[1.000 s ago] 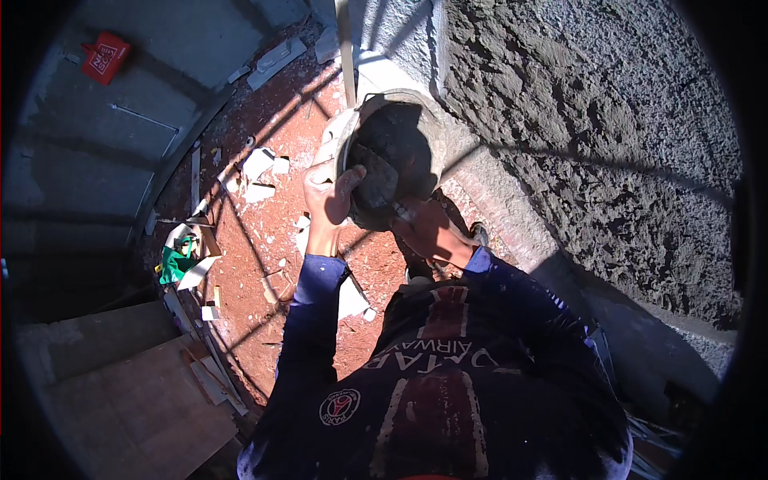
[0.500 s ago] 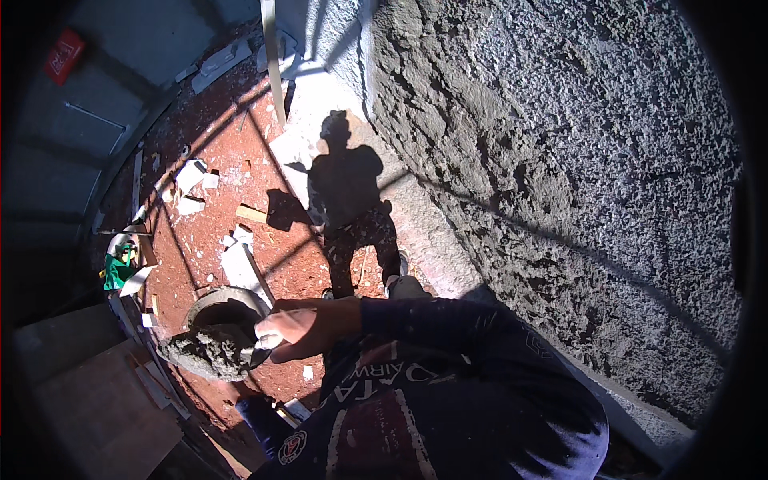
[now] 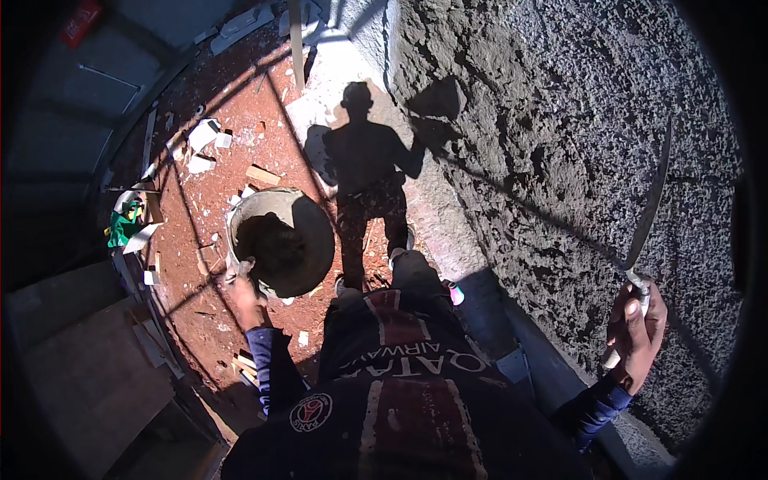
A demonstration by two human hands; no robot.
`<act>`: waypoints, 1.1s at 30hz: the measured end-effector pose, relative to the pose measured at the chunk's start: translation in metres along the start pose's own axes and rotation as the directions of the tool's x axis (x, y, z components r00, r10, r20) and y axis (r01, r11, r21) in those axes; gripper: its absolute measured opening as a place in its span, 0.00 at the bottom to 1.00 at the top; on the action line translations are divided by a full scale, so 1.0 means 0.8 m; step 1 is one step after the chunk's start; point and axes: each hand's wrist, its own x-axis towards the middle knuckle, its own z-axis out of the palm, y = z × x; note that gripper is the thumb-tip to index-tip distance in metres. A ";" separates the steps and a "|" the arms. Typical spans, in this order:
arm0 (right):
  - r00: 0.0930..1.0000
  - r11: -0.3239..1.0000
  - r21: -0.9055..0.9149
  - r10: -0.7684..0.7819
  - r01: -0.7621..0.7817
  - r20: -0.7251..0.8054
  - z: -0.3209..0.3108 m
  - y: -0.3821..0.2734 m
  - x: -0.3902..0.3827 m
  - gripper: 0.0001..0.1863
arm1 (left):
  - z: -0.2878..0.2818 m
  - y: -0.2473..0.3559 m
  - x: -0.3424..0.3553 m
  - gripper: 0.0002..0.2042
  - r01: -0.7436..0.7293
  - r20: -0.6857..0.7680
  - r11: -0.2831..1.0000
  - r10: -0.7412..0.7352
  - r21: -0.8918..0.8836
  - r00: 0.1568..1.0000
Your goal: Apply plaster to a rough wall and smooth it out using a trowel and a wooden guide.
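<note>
My right hand is wrapped round the handle of a trowel, in front of the rough wall at the right. Its thin blade points up and is seen nearly edge-on, so I cannot make out any mortar on it. On the left, my left hand grips the near-left rim of a round grey bucket. The bucket tilts, and its shaded inside holds dark mortar. Wet grey mortar lies in a rough layer on the wall.
Reddish soil is scattered with white broken pieces and a small wood block. A post stands at the back. At the left lie a green bag and boards. My shadow falls ahead.
My right hand has swung from above the bucket at the left to the wall at the right with the trowel. The bucket, now gripped by my left hand, sits farther right and looks larger.
</note>
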 end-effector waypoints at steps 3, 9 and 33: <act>0.962 0.930 -0.366 0.093 0.009 0.258 0.081 0.047 0.000 0.27 | 0.113 0.038 0.015 0.04 -0.180 0.297 0.941 0.266 -0.286 0.917; 0.677 0.070 -0.711 -0.380 0.700 0.630 0.311 0.098 -0.026 0.15 | 0.166 0.181 -0.034 0.08 -0.669 0.752 0.741 0.414 0.048 0.513; 0.597 0.882 0.120 -0.402 0.455 0.694 0.508 0.145 -0.212 0.15 | -0.046 0.116 -0.009 0.13 -0.537 0.438 0.717 0.697 -0.445 0.568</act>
